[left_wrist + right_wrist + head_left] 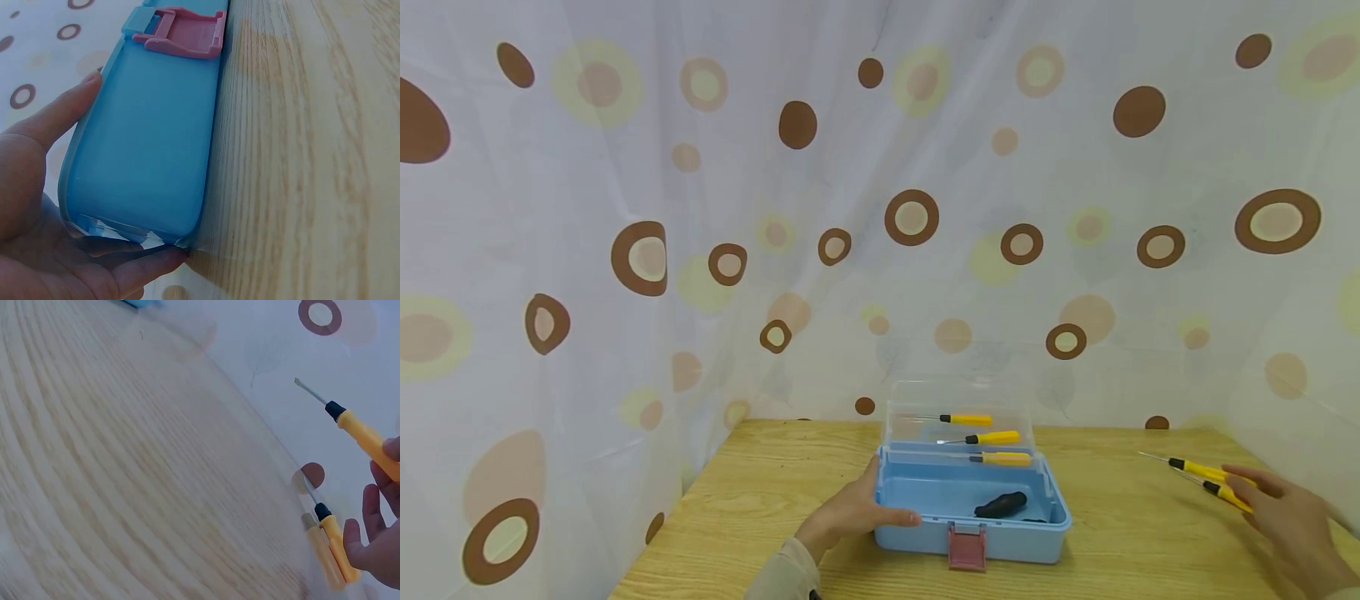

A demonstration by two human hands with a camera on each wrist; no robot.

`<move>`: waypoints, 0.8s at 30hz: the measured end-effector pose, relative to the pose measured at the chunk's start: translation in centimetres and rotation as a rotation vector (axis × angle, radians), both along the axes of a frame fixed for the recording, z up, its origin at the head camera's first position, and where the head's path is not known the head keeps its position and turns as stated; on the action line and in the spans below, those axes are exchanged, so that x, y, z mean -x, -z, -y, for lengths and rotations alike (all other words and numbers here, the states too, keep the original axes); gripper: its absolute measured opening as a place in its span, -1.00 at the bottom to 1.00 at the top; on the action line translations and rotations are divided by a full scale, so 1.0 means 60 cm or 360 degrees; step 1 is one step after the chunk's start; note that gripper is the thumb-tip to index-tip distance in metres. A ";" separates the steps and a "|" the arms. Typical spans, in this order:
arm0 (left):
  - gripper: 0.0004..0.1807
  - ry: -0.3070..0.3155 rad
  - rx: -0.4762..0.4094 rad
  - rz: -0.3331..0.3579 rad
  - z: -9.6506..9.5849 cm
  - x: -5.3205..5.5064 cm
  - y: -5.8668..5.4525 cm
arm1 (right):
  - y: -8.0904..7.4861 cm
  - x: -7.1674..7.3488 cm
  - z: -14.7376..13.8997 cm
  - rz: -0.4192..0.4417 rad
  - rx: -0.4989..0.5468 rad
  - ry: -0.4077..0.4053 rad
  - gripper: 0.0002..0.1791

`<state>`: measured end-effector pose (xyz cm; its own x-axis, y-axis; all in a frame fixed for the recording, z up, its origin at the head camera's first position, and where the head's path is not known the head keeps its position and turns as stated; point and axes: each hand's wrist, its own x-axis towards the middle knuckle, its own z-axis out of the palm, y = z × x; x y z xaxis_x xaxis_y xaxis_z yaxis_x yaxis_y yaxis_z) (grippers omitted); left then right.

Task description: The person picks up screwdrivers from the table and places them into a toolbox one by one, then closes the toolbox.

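Observation:
My left hand (857,506) grips the left end of a light blue toolbox (917,537), its thumb along the front side. The toolbox's clear lid (898,408) is raised at the back. A black object (1002,505), of a kind I cannot tell, lies inside. At the table's right side, my right hand (1292,521) pinches a yellow-handled screwdriver (362,434) by the handle, tip off the table. A second yellow screwdriver (334,540) lies beside the fingers; whether they touch it is unclear.
Three more yellow screwdrivers (992,437) show at the clear lid; I cannot tell whether inside or behind it. A pink latch (967,550) hangs down at the toolbox's front. The wooden table (760,492) meets a patterned curtain (835,167) at the back and sides.

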<state>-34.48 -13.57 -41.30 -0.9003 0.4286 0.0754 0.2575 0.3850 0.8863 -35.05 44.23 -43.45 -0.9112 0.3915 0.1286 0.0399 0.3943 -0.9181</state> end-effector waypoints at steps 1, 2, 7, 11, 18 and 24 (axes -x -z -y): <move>0.35 0.0000 0.0000 0.0000 0.000 0.000 0.000 | -0.003 -0.001 0.002 -0.0034 0.0078 -0.0041 -0.72; 0.35 0.0002 -0.0003 -0.0002 0.000 0.000 0.000 | -0.005 -0.003 0.003 -0.0068 0.0151 -0.0086 -0.79; 0.36 0.0003 0.0001 -0.0011 0.000 -0.001 0.001 | -0.020 -0.007 0.019 -0.0151 0.0476 -0.0229 -0.81; 0.36 0.0017 -0.0004 -0.0016 0.000 0.000 0.000 | -0.030 -0.011 0.030 -0.0182 0.0759 -0.0331 -0.84; 0.37 0.0000 0.0006 -0.0002 -0.001 -0.001 -0.001 | -0.043 -0.015 0.043 -0.0155 0.0860 -0.0459 -0.83; 0.37 -0.0023 0.0013 0.0013 -0.002 -0.005 -0.004 | -0.049 -0.016 0.059 -0.0192 0.0883 -0.0565 -0.79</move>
